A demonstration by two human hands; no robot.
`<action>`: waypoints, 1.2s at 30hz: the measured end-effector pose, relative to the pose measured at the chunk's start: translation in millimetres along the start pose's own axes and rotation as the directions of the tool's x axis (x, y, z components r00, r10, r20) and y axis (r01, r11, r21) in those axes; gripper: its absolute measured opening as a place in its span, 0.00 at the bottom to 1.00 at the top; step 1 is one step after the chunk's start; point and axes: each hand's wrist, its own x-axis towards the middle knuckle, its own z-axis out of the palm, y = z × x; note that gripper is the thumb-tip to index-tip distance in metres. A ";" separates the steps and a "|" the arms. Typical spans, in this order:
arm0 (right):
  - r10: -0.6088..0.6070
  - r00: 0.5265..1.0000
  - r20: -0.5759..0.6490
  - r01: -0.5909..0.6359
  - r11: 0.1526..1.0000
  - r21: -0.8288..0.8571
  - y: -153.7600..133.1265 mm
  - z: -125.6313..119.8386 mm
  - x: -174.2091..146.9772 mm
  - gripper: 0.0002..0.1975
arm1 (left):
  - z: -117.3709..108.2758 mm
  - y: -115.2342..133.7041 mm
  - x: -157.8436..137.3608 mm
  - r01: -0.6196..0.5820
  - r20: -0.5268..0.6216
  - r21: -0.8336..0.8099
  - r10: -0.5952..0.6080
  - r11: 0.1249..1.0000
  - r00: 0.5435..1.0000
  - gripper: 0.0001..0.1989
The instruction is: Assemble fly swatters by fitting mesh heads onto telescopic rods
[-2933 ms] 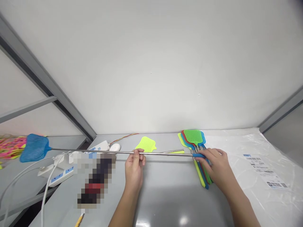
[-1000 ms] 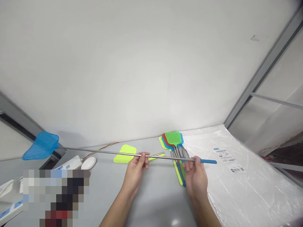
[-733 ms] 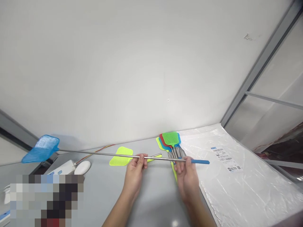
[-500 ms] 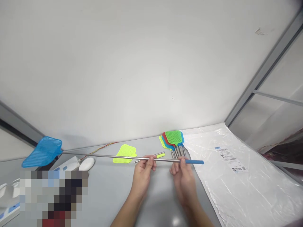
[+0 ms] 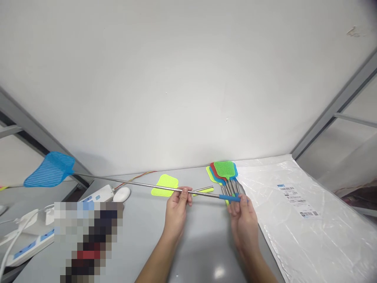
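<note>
A blue fly swatter (image 5: 51,169) with a long extended metal rod stretches across the view, its head far to the left. My left hand (image 5: 176,210) pinches the middle of the rod. Around the blue handle at the right end, my right hand (image 5: 244,220) has its fingers closed. Behind the rod lies a yellow swatter head (image 5: 165,184) on the table, with a metal tube and a yellow handle (image 5: 207,190) just right of my left hand. Beyond my right hand rests a bundle of swatters (image 5: 225,171) in green, red, blue and yellow, their handles partly hidden.
A white plastic bag (image 5: 297,236) with a printed label covers the right of the grey table (image 5: 203,243). At left are white power strips (image 5: 32,251), cables, a round white object (image 5: 121,194) and a blurred-out patch. A white wall (image 5: 188,86) rises behind.
My right hand has slid from the metal rod near the handle onto the blue handle. The swatter now slants more, its right end lower than its head. The view has shifted slightly left.
</note>
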 end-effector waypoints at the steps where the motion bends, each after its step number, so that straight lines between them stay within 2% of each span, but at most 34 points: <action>1: 0.000 1.000 0.000 0.000 1.000 -0.005 2.2 2.2 -2.0 0.09 | 2.0 -1.3 -1.4 0.001 0.004 -0.001 -0.001 1.000 1.000 0.15; 5: 0.014 1.000 0.004 -0.014 1.000 -0.007 7.0 4.5 -7.6 0.10 | 3.6 -1.3 -3.9 0.005 0.040 0.031 -0.007 0.999 0.999 0.16; 8: 0.069 0.997 0.044 -0.067 0.997 -0.030 6.5 0.1 -10.5 0.09 | -3.3 4.4 -0.6 -0.001 0.040 0.076 -0.002 0.997 0.999 0.16; 12: 0.042 0.999 0.029 -0.041 0.999 -0.031 1.4 -7.2 -9.6 0.08 | -17.1 15.5 8.8 -0.027 -0.051 -0.021 0.026 0.999 0.998 0.17; 16: 0.010 1.000 0.002 -0.010 1.000 -0.026 -3.8 -11.1 -4.6 0.08 | -30.0 25.9 17.6 -0.103 -0.165 -0.145 0.078 0.984 0.983 0.16; 21: -0.007 1.000 -0.007 0.006 1.000 -0.024 -3.0 -9.9 -3.8 0.08 | -33.0 29.4 20.4 -0.138 -0.231 -0.194 0.091 0.971 0.969 0.14; 29: -0.084 0.995 -0.048 0.080 0.994 -0.071 6.6 0.3 -10.0 0.11 | -13.2 16.1 11.7 -0.099 -0.203 -0.197 0.058 0.975 0.977 0.14; 36: -0.088 0.994 0.070 0.096 0.988 -0.117 17.3 9.7 -17.1 0.11 | 12.6 -14.0 -11.3 0.053 -0.003 -0.036 -0.053 0.998 0.999 0.18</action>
